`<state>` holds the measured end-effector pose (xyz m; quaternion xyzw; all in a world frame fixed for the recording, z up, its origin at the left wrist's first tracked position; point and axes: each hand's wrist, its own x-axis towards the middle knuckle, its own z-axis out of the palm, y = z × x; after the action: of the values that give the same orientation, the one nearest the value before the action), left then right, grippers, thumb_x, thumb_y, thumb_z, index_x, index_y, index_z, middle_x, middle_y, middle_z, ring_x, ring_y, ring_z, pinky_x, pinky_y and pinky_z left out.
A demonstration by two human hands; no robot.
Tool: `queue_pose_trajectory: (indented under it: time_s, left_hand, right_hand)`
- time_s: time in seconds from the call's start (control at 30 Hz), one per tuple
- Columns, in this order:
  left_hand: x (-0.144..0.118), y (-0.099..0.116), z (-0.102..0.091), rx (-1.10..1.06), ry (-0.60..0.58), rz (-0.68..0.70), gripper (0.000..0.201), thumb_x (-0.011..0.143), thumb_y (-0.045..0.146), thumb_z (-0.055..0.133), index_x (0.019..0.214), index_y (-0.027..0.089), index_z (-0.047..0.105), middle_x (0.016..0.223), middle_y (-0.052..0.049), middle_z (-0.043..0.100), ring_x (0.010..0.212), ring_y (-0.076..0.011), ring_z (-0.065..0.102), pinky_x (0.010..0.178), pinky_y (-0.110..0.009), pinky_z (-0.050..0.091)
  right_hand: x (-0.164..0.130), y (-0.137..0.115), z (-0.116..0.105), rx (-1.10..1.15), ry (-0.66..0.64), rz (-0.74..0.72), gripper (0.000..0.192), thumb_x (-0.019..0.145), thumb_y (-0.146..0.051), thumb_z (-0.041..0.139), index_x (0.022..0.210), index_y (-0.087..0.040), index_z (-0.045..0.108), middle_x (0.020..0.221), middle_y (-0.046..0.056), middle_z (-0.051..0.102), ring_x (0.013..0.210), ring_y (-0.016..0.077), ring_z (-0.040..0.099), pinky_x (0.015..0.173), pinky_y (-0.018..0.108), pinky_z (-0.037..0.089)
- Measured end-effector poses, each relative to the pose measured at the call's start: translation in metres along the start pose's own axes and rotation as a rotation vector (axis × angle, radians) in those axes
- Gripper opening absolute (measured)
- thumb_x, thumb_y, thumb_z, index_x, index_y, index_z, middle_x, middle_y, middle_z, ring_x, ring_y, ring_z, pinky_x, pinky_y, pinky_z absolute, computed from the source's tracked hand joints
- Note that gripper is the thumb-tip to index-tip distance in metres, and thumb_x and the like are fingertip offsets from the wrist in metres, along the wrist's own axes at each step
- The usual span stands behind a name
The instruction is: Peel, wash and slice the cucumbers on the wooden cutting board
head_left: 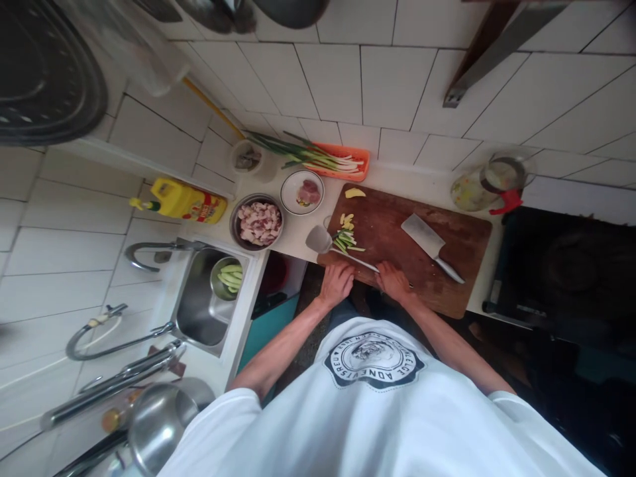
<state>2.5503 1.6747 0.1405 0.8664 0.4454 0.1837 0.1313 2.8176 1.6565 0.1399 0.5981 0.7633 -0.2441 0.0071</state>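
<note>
A metal spatula (318,240) lies across the left part of the wooden cutting board (382,232), its blade over the board's left edge. My right hand (394,281) is closed over the end of its handle at the board's near edge. My left hand (338,281) rests on the near left edge, fingers lying on the wood, holding nothing I can see. Just beyond the spatula are cut green onions (346,242) and ginger slices (346,221). A larger ginger piece (354,193) lies at the far left corner. On the right side is a cleaver (424,237).
Left of the board are a plate of meat (309,192), a bowl of meat chunks (259,224) and a yellow jug (186,202). Behind stands an orange basket (364,169) of green onions. A sink (191,315) is left, a black stove (571,265) right.
</note>
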Motion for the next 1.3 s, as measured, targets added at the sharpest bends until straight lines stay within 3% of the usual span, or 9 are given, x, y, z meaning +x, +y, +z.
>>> queue_pose_trajectory:
  time_s: [0.07,0.13,0.3,0.43,0.53,0.73,1.0,1.13,1.3]
  left_hand:
    - [-0.006,0.000,0.007,-0.003,0.034,0.004,0.035,0.108,0.031,0.055,0.139,0.022,0.070,0.139,-0.018,0.070,0.136,-0.0356,0.063,0.110,-0.059,0.052]
    - [0.006,-0.007,0.020,0.023,-0.007,0.012,0.040,0.108,0.035,0.056,0.145,0.024,0.068,0.151,-0.018,0.065,0.147,-0.0378,0.056,0.122,-0.067,0.043]
    - [0.081,-0.056,0.047,0.065,-0.111,0.001,0.076,0.102,0.063,0.062,0.166,0.024,0.050,0.177,-0.020,0.037,0.169,-0.0464,0.020,0.132,-0.081,0.004]
    - [0.121,-0.090,0.051,0.030,-0.115,0.027,0.098,0.093,0.081,0.064,0.170,0.024,0.044,0.182,-0.020,0.024,0.171,-0.0469,0.008,0.131,-0.081,-0.006]
    - [0.132,-0.099,0.053,0.006,-0.092,0.032,0.095,0.093,0.079,0.065,0.169,0.024,0.046,0.181,-0.019,0.028,0.171,-0.0466,0.012,0.132,-0.080,-0.003]
    - [0.150,-0.104,0.062,-0.048,-0.002,-0.007,0.072,0.103,0.064,0.062,0.159,0.020,0.057,0.175,-0.020,0.040,0.168,-0.0412,0.026,0.136,-0.073,0.012]
    - [0.185,-0.123,0.072,-0.098,0.101,-0.027,0.061,0.106,0.061,0.057,0.148,0.017,0.067,0.161,-0.021,0.056,0.161,-0.0386,0.040,0.134,-0.068,0.031]
    - [0.186,-0.124,0.073,-0.102,0.114,0.017,0.058,0.108,0.059,0.055,0.147,0.017,0.067,0.157,-0.020,0.060,0.159,-0.0362,0.044,0.134,-0.065,0.034]
    - [0.180,-0.122,0.068,-0.117,0.078,0.060,0.053,0.110,0.055,0.053,0.147,0.019,0.067,0.156,-0.018,0.062,0.160,-0.0342,0.043,0.135,-0.064,0.035]
  right_hand:
    - [-0.006,0.013,-0.002,0.047,0.098,0.085,0.038,0.113,-0.031,0.041,0.137,-0.014,0.064,0.128,0.018,0.068,0.109,0.0291,0.067,0.082,0.035,0.052]
    - [-0.011,0.030,-0.004,0.079,0.211,0.189,0.041,0.113,-0.033,0.039,0.140,-0.012,0.062,0.129,0.019,0.068,0.107,0.0294,0.068,0.080,0.036,0.052]
    - [-0.024,0.072,-0.005,0.076,0.374,0.404,0.044,0.112,-0.038,0.039,0.138,-0.011,0.062,0.128,0.021,0.069,0.101,0.0292,0.069,0.080,0.037,0.051]
    - [-0.041,0.090,0.009,0.099,0.420,0.476,0.046,0.109,-0.042,0.040,0.135,-0.011,0.062,0.122,0.021,0.070,0.098,0.0299,0.069,0.081,0.039,0.053]
    - [-0.054,0.091,0.024,0.141,0.457,0.466,0.047,0.107,-0.044,0.039,0.131,-0.011,0.063,0.120,0.022,0.069,0.105,0.0328,0.068,0.087,0.044,0.055]
    - [-0.062,0.080,0.042,0.216,0.499,0.491,0.049,0.107,-0.049,0.037,0.129,-0.013,0.063,0.123,0.024,0.068,0.113,0.0353,0.066,0.094,0.050,0.056]
    - [-0.048,0.071,0.028,0.072,0.402,0.601,0.047,0.110,-0.044,0.037,0.133,-0.013,0.062,0.125,0.022,0.067,0.106,0.0319,0.067,0.084,0.041,0.053]
    - [-0.030,0.072,0.022,-0.034,0.377,0.605,0.044,0.112,-0.041,0.039,0.136,-0.013,0.062,0.125,0.021,0.066,0.105,0.0306,0.067,0.080,0.038,0.050]
    - [-0.006,0.074,0.025,-0.107,0.422,0.550,0.041,0.111,-0.038,0.042,0.132,-0.011,0.064,0.119,0.020,0.067,0.112,0.0326,0.063,0.088,0.039,0.050]
